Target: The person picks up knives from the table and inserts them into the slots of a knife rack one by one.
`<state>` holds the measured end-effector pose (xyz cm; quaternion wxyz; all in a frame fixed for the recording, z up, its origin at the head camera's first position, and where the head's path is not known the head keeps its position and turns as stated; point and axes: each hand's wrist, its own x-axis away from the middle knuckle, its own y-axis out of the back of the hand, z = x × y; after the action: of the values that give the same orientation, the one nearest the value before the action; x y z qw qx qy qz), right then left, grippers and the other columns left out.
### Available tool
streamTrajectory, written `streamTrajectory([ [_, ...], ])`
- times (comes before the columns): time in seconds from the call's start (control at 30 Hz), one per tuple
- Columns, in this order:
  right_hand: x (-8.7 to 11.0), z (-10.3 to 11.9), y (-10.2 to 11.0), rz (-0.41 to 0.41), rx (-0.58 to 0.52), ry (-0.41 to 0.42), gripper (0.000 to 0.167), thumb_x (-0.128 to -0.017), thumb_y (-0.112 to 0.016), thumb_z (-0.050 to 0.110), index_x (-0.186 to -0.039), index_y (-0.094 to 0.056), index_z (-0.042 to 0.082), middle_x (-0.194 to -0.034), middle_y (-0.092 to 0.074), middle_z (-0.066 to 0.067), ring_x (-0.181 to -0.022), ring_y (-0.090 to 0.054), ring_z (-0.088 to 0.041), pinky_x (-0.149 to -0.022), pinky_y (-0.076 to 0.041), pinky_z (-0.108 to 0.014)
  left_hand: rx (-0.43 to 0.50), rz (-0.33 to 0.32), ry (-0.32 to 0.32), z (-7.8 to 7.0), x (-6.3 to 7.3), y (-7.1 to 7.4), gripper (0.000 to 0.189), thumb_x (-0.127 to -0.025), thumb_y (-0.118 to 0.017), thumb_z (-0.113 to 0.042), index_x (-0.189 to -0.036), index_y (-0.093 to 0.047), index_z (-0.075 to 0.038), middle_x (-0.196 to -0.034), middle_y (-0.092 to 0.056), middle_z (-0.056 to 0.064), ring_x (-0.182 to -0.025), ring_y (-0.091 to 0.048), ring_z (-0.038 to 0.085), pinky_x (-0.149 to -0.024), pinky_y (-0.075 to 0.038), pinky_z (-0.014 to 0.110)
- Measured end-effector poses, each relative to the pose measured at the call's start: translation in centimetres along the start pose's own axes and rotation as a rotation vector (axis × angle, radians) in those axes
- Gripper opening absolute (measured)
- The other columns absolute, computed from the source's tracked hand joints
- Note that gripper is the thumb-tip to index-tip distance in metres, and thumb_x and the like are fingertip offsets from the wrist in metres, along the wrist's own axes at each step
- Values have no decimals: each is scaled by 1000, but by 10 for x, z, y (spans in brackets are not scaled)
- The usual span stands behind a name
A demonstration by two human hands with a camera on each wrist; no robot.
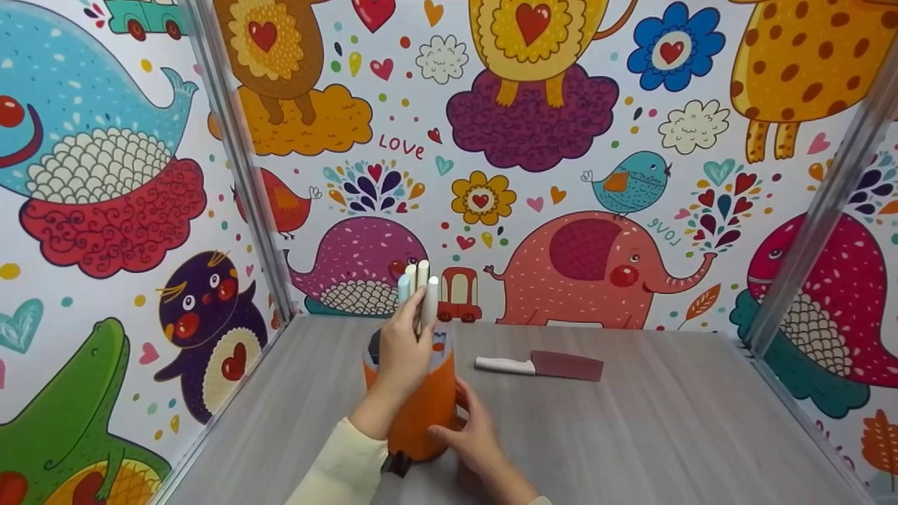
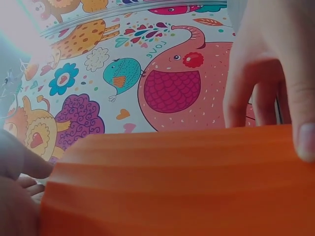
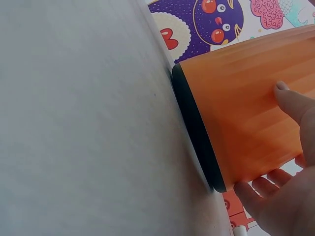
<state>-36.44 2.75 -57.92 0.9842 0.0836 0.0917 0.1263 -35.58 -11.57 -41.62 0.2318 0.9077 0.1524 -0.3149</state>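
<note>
An orange knife block with a dark base stands upright on the table, several pale handles rising above its top. My left hand is at the top of the block, its fingers and thumb around a knife handle among these; the exact contact is partly hidden. Low on the block's right side, my right hand grips it, thumb on the near face and fingers round the side. In the right wrist view the dark base meets the tabletop. To the right lies a cleaver with a white handle.
The grey wood-grain table is enclosed by printed panels with cartoon animals. Metal corner posts join the panels at the left and right. The cleaver lies flat, apart from the block, its blade pointing right.
</note>
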Motion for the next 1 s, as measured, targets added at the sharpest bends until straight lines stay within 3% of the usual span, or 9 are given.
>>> streamTrajectory([
  [0.1, -1, 1, 1, -1, -7, -4, 103, -82, -93, 33, -165, -35, 10, -163, -48, -19, -149, -47, -41, -120, -46, -58, -7, -26, -66, 2, 6, 6, 56, -98, -69, 7, -151, -56, -1, -152, -60, 22, -131, -67, 40, -103, -57, 50],
  [0.23, -1, 1, 0, 4, -16, -8, 102, -83, -93, 31, -165, -35, 11, -163, -47, -19, -150, -47, -41, -120, -45, -59, -26, -129, -193, 9, 19, 16, 57, -92, -75, 8, -147, -61, 0, -149, -64, 19, -131, -67, 39, -101, -58, 47],
  [0.3, -1, 1, -1, 1, -17, -16, 101, -83, -92, 29, -165, -35, 12, -163, -47, -19, -150, -46, -41, -121, -44, -60, -40, -185, -239, 14, 26, 22, 62, -88, -81, 6, -146, -61, 0, -152, -62, 18, -134, -65, 39, -108, -55, 37],
  [0.37, 0, 0, -4, -10, -9, -30, 100, -84, -92, 29, -165, -36, 13, -163, -47, -18, -150, -47, -41, -121, -44, -60, -47, -219, -244, 21, 34, 29, 73, -83, -87, 3, -149, -57, 0, -157, -57, 18, -141, -58, 40, -117, -46, 29],
  [0.47, 1, 1, -6, -28, 8, -50, 99, -84, -92, 29, -164, -37, 14, -163, -48, -17, -150, -47, -40, -120, -44, -60, -61, -224, -185, 33, 48, 36, 93, -78, -94, -8, -158, -47, -4, -166, -46, 18, -152, -47, 40, -125, -36, 30],
  [0.6, 1, 2, -5, -49, 25, -72, 99, -83, -93, 30, -164, -38, 15, -163, -49, -16, -149, -48, -40, -120, -45, -60, -48, -185, -52, 50, 64, 40, 108, -76, -97, -21, -163, -34, -4, -172, -34, 20, -156, -38, 41, -125, -35, 60],
  [0.67, 0, 2, -3, -58, 22, -77, 100, -82, -93, 30, -164, -38, 15, -163, -49, -16, -149, -48, -39, -121, -44, -60, -23, -154, 14, 59, 67, 41, 112, -77, -96, -26, -164, -29, -4, -172, -31, 20, -156, -37, 43, -123, -35, 67],
  [0.8, -1, 2, -3, -52, 5, -68, 100, -83, -93, 29, -164, -37, 15, -163, -48, -16, -150, -46, -39, -122, -43, -59, 43, -80, 137, 76, 70, 45, 116, -79, -94, -34, -167, -22, -9, -174, -29, 17, -158, -34, 40, -126, -33, 63],
  [1.0, 0, 3, -6, -49, 12, -96, 102, -82, -94, 31, -164, -37, 16, -162, -50, -14, -150, -47, -39, -121, -44, -59, 72, 10, 244, 101, 77, 52, 119, -81, -92, -43, -169, -18, -10, -175, -28, 18, -160, -32, 38, -128, -30, 59],
])
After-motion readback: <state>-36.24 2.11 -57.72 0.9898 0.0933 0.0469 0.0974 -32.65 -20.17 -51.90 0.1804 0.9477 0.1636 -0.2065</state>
